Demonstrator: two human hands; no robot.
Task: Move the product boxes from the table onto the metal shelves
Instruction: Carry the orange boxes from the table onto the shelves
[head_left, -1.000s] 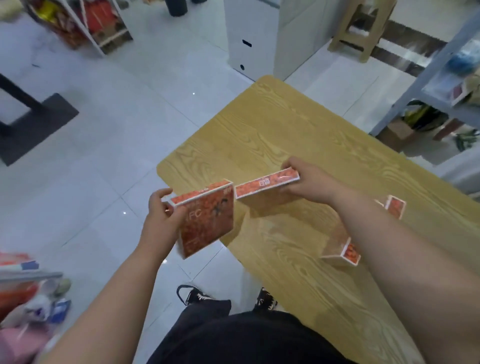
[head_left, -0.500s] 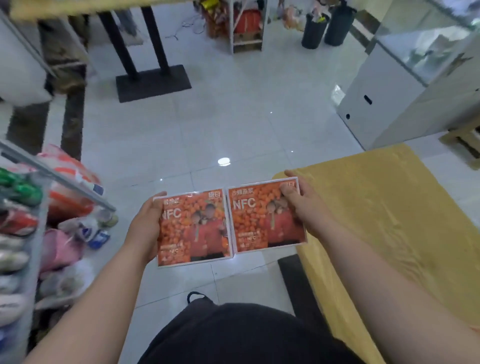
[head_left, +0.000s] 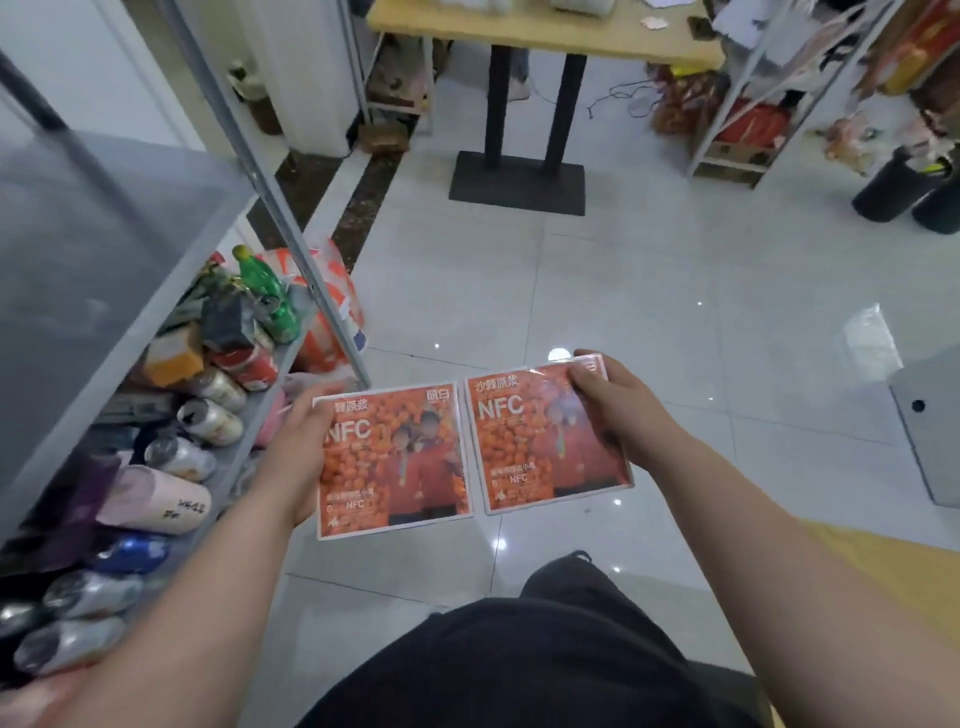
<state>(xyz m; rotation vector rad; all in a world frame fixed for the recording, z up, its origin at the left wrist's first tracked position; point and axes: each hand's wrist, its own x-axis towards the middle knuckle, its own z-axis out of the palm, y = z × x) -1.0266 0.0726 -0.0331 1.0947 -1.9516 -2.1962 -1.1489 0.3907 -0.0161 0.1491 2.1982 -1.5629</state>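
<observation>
Fingers (head_left: 589, 382) of my right hand (head_left: 621, 410) and left hand (head_left: 296, 457) each clasp one orange box, right box (head_left: 545, 441) and left box (head_left: 395, 462), beside the metal shelf (head_left: 98, 291).

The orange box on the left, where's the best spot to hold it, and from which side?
By its outer left edge, from the left. The left orange box is flat, face up, and the right box sits close along its inner edge. The left hand already pinches that free edge.

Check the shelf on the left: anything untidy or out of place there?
Yes. The lower tier of the metal shelf is a jumble: cans lie on their sides and a green bottle leans among them.
</observation>
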